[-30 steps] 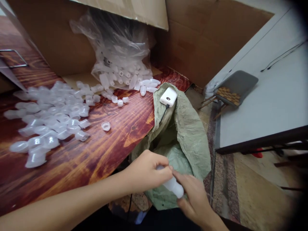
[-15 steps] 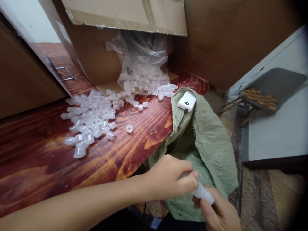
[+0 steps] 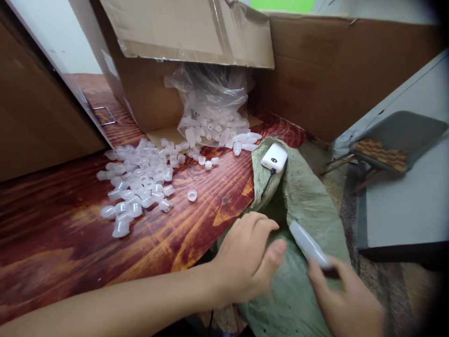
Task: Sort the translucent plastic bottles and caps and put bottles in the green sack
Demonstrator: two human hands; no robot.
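My right hand [image 3: 345, 292] grips a translucent white plastic bottle [image 3: 308, 243] by its lower end, tilted over a green woven sack [image 3: 312, 187]. To its left, my left hand [image 3: 249, 252] is apart from the bottle, fingers and thumb spread with nothing between them. It hovers over the sack's mouth by the table edge. A pile of translucent plastic caps [image 3: 140, 173] lies on the wood-grain table [image 3: 196, 229], and one loose cap [image 3: 191, 195] sits nearer to me. More small bottles [image 3: 213, 131] spill from a clear plastic bag [image 3: 206, 89].
A large cardboard box [image 3: 196, 32] stands behind the clear bag. On the sack's rim rests a white power bank [image 3: 274, 157] with a black cable [image 3: 268, 182]. At right are a folding chair [image 3: 396, 140] and a white surface [image 3: 410, 206]. A cardboard panel [image 3: 42, 112] stands at left.
My left hand has let go of the bottle and opened. My right hand has moved right with the bottle. The view has tipped up slightly.
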